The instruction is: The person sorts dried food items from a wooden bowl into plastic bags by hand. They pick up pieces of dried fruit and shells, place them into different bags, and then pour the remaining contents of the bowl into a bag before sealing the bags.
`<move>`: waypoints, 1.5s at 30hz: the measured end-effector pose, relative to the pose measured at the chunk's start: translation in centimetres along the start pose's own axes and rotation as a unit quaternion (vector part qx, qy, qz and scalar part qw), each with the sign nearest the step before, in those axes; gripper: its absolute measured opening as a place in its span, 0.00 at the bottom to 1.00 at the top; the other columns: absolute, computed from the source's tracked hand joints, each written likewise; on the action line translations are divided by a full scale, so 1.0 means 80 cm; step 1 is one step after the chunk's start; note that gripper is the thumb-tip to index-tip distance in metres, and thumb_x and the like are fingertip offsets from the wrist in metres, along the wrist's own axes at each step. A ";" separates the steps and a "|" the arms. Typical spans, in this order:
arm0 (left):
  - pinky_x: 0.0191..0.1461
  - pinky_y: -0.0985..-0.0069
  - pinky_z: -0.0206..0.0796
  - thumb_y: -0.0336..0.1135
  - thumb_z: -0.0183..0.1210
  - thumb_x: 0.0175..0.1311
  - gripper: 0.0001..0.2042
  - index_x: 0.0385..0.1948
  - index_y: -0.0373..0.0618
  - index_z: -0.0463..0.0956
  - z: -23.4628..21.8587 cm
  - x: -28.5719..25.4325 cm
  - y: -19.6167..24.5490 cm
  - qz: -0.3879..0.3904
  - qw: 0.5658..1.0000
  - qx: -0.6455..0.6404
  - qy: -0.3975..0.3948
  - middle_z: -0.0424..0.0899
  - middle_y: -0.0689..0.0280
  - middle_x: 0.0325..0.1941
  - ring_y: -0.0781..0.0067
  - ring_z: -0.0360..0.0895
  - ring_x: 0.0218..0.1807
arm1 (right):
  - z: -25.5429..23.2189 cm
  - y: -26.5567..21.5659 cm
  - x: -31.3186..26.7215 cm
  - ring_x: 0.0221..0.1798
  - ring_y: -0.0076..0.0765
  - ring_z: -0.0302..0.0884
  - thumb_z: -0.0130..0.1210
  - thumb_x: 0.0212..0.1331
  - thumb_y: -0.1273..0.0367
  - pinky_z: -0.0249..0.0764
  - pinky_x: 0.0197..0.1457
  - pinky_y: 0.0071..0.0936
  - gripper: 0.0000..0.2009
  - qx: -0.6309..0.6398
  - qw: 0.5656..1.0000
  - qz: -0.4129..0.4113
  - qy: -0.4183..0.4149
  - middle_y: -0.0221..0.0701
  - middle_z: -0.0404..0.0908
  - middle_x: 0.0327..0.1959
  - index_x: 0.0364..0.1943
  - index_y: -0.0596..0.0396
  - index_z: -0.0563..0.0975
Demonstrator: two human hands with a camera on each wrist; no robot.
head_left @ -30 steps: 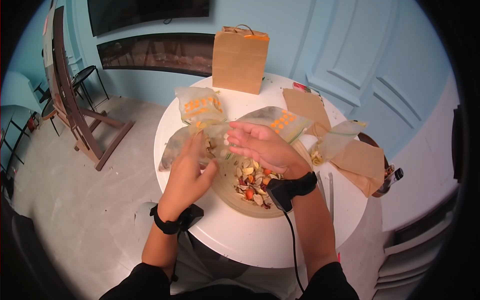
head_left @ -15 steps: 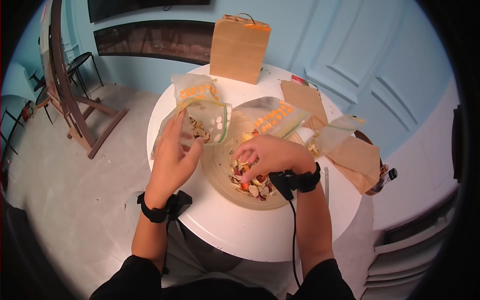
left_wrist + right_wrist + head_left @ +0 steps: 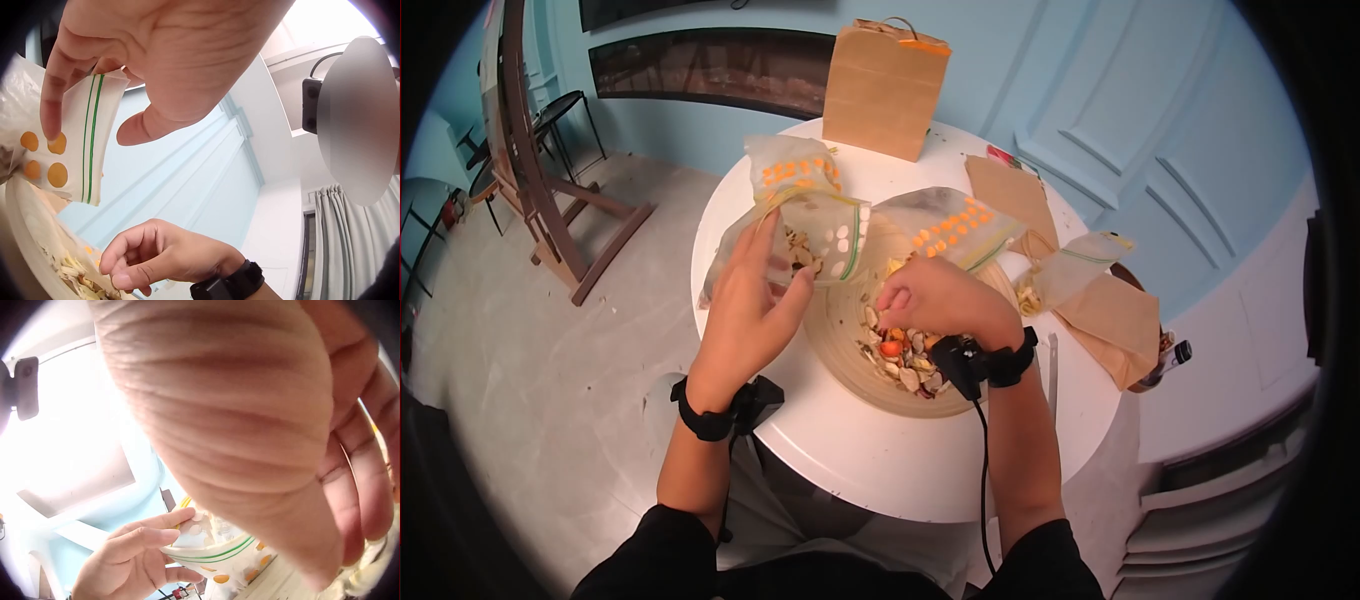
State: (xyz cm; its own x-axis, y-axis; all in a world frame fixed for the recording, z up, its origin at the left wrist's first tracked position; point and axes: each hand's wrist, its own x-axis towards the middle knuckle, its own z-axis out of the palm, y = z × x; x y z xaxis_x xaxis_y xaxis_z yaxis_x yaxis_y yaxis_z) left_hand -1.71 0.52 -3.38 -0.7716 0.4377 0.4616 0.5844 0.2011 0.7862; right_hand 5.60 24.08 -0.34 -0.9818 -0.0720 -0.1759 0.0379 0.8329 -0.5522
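Note:
My left hand [image 3: 748, 312] holds a clear zip bag [image 3: 828, 262] by its side, with fingers on both faces of it. The bag's mouth gapes, its green seal strip shows, and brown dried slices lie inside. My right hand [image 3: 955, 298] is over the wide round tray [image 3: 825, 345], just above a heap of mixed dried slices [image 3: 912, 372] with a red-orange piece among them. In the left wrist view, the right hand's thumb [image 3: 134, 277] meets its curled fingertips, which pinch a dried slice, mostly hidden.
Two more dotted zip bags stand behind, one at the back left [image 3: 795, 172] and one at the tray's far rim [image 3: 945, 232]. A tall paper bag [image 3: 885, 95] is at the back. Flat brown paper [image 3: 1105, 335], another clear bag [image 3: 1065, 275] and metal tongs [image 3: 1053, 370] lie right.
My right hand went from palm-up beside the zip bag down to the slices in the tray, then rose slightly with fingers curled. My left hand keeps the bag, its mouth now turned toward me.

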 end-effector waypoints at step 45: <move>0.39 0.68 0.75 0.33 0.59 0.65 0.30 0.66 0.26 0.64 0.000 -0.010 0.008 0.046 0.998 0.032 -0.043 0.73 0.44 0.63 0.53 0.81 0.36 | 0.003 -0.016 0.011 0.33 0.26 0.84 0.60 0.65 0.67 0.78 0.35 0.23 0.14 0.237 0.956 -0.066 0.162 0.39 0.88 0.34 0.44 0.66 0.83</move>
State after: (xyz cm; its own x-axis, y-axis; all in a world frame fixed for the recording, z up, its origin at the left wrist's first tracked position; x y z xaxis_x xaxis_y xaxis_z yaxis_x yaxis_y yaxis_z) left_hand -0.70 0.30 -3.25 -0.6918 0.5290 0.4915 0.6681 0.2106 0.7137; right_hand 4.76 22.81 0.03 -0.9871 0.0773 0.1399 -0.0861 0.4805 -0.8727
